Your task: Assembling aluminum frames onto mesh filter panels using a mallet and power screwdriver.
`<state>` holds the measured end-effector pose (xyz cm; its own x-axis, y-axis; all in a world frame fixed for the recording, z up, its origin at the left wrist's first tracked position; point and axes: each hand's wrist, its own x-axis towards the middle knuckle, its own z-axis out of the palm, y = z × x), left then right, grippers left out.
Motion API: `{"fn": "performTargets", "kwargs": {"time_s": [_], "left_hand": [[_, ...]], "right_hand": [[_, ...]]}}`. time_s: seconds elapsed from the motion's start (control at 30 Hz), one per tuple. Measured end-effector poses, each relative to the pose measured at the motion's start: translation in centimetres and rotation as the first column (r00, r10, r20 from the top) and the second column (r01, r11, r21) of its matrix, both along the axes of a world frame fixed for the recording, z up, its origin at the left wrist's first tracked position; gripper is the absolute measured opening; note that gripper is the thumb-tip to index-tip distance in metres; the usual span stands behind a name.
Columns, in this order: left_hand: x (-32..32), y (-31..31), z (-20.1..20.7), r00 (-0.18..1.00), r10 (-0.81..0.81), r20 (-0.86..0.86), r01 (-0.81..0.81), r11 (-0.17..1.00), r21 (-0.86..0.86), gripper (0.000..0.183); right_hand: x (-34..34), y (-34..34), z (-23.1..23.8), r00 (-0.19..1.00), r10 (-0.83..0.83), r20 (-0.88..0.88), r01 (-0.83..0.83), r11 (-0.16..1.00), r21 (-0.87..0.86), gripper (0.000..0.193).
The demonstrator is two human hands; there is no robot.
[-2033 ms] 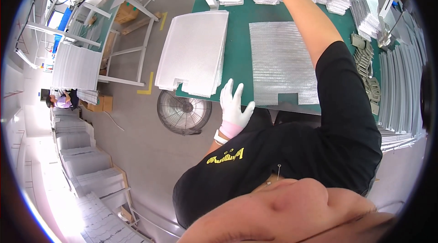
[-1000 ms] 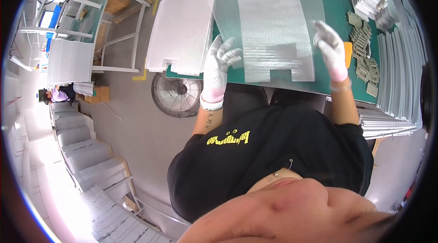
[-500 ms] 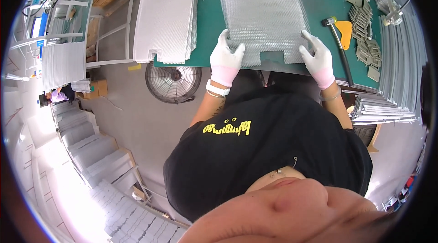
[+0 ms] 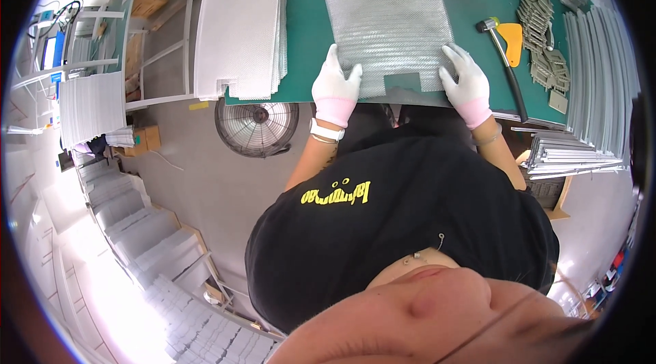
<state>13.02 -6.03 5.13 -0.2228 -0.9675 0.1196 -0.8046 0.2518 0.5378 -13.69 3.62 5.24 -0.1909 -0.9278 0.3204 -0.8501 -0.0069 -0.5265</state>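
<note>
Mesh sheet [image 4: 383, 12] lies on the table [image 4: 304, 36] between left hand [image 4: 335, 87] and right hand [image 4: 470, 87], thumbs spread apart from fingers on both; light, even pressure at both edges should prevent buckling.

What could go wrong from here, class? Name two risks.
The left hand and right hand sit at opposite sides of the mesh sheet; uneven pressure might skew it.

The hammer lies right of both, its handle ending close to the near edge of the table; a stray elbow might knock it off.
</note>
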Motion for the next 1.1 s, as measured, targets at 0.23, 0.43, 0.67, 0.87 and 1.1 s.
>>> {"fn": "performTargets", "kwargs": {"time_s": [0.23, 0.43, 0.67, 0.87, 1.1], "left_hand": [[0.0, -0.1, -0.2, 1.0, -0.018, 0.015, 0.018, 0.999, -0.038, 0.069], [0.1, 0.1, -0.1, 1.0, -0.014, -0.006, 0.013, 1.0, -0.007, 0.069], [0.2, 0.0, -0.8, 1.0, -0.008, 0.015, 0.008, 0.999, -0.031, 0.07], [0.0, -0.5, 0.4, 0.992, 0.031, 0.124, -0.039, 0.997, 0.062, 0.076], [1.5, -4.0, 0.6, 0.914, -0.27, 0.304, 0.327, 0.933, -0.152, 0.077]], "right_hand": [[0.2, 0.0, 0.3, 0.998, -0.002, -0.057, 0.004, 0.999, 0.037, 0.042], [0.3, 0.3, 0.4, 1.0, -0.023, -0.021, 0.025, 0.992, 0.121, 0.043], [0.4, 0.0, 1.4, 0.997, -0.011, -0.079, 0.024, 0.987, 0.158, 0.042], [0.2, 0.0, 3.5, 0.949, -0.028, -0.315, 0.134, 0.938, 0.321, 0.043], [-7.7, -3.6, 3.4, 0.944, 0.326, 0.048, -0.329, 0.936, 0.122, 0.031]]}}
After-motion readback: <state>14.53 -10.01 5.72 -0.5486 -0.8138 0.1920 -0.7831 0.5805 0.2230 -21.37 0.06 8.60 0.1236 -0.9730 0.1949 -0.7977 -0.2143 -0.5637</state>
